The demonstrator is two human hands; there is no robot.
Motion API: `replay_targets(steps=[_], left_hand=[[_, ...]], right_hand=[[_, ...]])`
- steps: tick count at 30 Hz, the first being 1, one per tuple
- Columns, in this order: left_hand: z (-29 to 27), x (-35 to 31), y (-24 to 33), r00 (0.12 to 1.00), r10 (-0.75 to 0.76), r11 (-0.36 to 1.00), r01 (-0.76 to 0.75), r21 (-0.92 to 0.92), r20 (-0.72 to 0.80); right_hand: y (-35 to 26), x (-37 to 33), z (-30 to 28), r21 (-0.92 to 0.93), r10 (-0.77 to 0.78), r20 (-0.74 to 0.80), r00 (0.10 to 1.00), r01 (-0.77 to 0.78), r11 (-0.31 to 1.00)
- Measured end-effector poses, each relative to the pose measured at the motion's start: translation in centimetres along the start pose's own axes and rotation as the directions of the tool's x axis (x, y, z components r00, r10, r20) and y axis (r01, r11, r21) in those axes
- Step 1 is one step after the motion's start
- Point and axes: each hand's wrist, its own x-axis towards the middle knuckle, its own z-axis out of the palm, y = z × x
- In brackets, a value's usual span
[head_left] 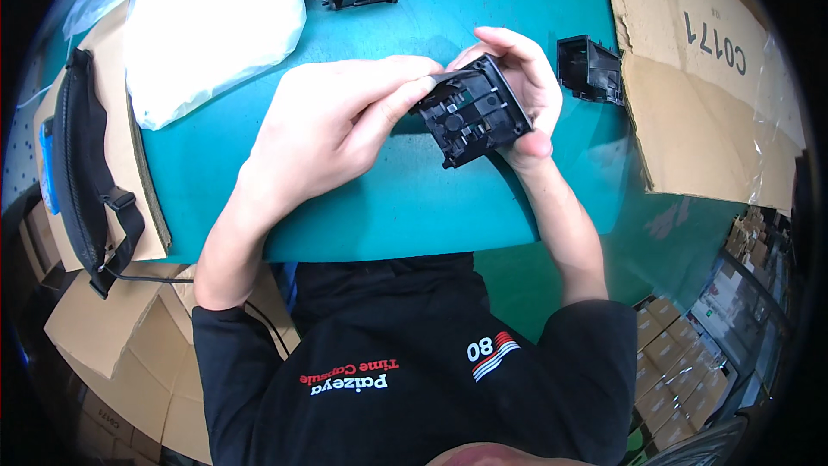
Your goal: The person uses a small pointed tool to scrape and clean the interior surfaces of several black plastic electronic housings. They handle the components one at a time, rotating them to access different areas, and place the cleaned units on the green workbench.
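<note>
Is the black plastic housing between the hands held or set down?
Held: the left hand pinches the black plastic housing at its upper left, and the right hand cups its right side.

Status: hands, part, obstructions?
Left fingers pinch black housing; right fingers cup its right side. Housing tilted above green tabletop. Separate black part beside carton, seemingly out of the way.

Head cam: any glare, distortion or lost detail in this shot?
Head view: white bag washed out, near edge of the teal table bowed, corners black; held black part reads clearly, though its darkest recesses lose detail.
</note>
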Motion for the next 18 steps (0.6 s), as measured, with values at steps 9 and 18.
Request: replay_targets(steps=[9,18], left_hand=[[-1.8,-1.3,4.4,0.995,-0.096,0.952,0.1,0.288,-0.03],[-1.6,-1.2,4.5,0.99,-0.144,0.916,0.131,0.378,0.005]], right_hand=[[0.9,1.5,-2.0,-0.305,-0.451,0.236,0.861,0.506,0.807],[0.5,1.5,-1.7,-0.482,-0.422,0.377,0.824,0.564,0.67]])
